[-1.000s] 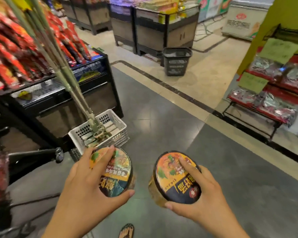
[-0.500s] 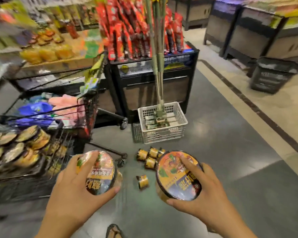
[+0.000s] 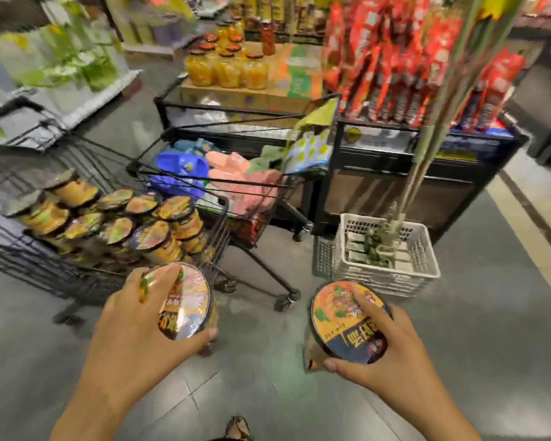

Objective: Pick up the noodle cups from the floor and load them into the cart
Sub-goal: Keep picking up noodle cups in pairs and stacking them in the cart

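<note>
**Two noodle cups in hand, cart just ahead**

We look down at our own two hands above a grey shop floor (image 3: 458, 361). Our left hand (image 3: 134, 332) grasps the left cup (image 3: 185, 300) from above, with fingers spread over the lid and the thumb hooked under the near rim. This cup is tilted, its lid facing right. Our right hand (image 3: 392, 354) clasps the right cup (image 3: 347, 323) the same way, fingers on the lid and thumb at the near edge.

Both cups are in the air, off the floor and not yet loaded. The cart (image 3: 29, 265), a black wire one, stands ahead on the left. It already holds a pile (image 3: 115, 224) of matching cups. The left cup is near the cart's front corner, and the right cup is well to the right of it. A second cart (image 3: 268, 186) of blue and pink goods stands behind. A white basket (image 3: 427, 249) sits on the floor to the right.

We judge this to be the carrying step. Next, both cups must clear the cart's rim and settle on the pile without rolling off. The right hand has farther to cross.
</note>
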